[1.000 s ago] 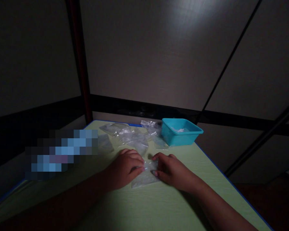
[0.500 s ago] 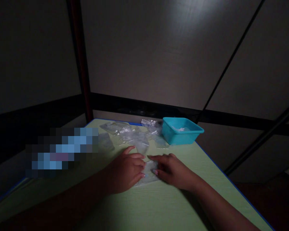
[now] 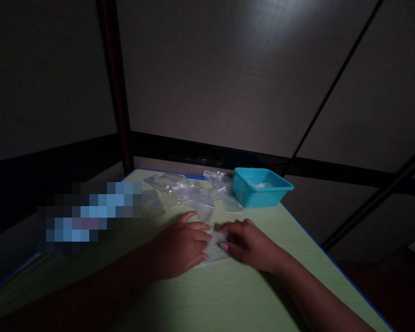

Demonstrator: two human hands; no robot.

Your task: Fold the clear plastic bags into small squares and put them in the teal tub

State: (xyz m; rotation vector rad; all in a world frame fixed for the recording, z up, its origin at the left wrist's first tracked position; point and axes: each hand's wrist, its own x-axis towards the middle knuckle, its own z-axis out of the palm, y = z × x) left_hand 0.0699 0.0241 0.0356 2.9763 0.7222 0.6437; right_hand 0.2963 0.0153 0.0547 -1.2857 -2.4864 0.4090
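A clear plastic bag (image 3: 217,249) lies flat on the pale green table (image 3: 200,299), partly hidden under my hands. My left hand (image 3: 181,244) rests palm down over its left part, with the fingers spread. At the bag's right side is my right hand (image 3: 251,244); its index finger reaches toward the far edge and its thumb is over the middle. A gap shows between that thumb and index finger, and the other fingers are bent and partly hidden. Both hands' fingertips face each other across the bag.
Several crumpled clear plastic bags (image 3: 190,193) are spread beyond my hands. A turquoise basin (image 3: 259,198) with something whitish inside stands at the table's far right. A blurred-out blue and dark patch (image 3: 93,219) covers the left side. Dark panels rise behind the table.
My left hand's fingers have shifted slightly right over the bag. My right hand's fingertips have moved slightly to the right too. The bags and basin stay in place.
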